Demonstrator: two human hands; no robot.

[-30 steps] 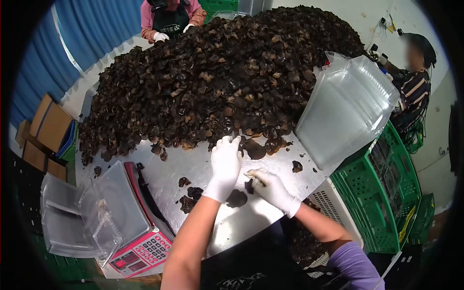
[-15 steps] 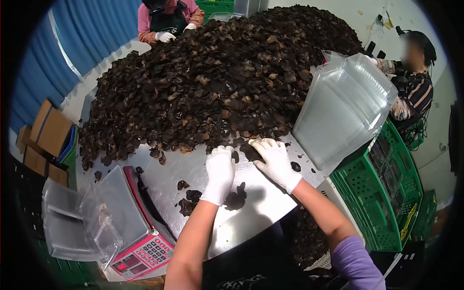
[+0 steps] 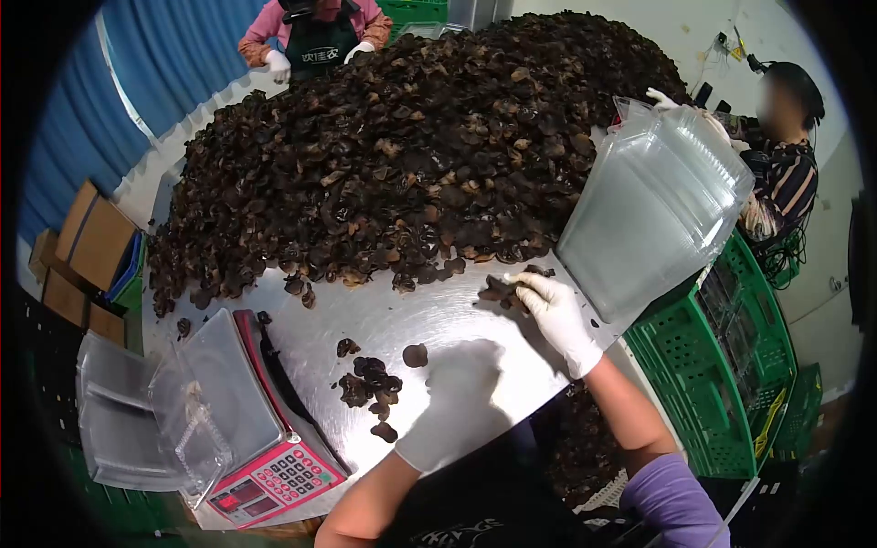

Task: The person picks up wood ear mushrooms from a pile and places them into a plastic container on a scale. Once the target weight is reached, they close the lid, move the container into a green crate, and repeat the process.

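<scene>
Ref. L to R: scale [image 3: 265, 479] at near L edge of surface [image 3: 320, 320]. Loose pcs. [image 3: 368, 384], dark, lie R of scale; group's long axis runs approx. far-to-near. L hand [image 3: 449, 437] is R of & nearest this group, apart from it; grip state: can't tell, fingers unclear. Dark cluster [image 3: 496, 291] sits far-R of L hand, just short of heap [image 3: 393, 173], long axis approx. L-R. R hand [image 3: 557, 320] is nearer: fingertips contact cluster's R end; hold unconfirmed. Tray stack [image 3: 639, 219]: R of R hand.
</scene>
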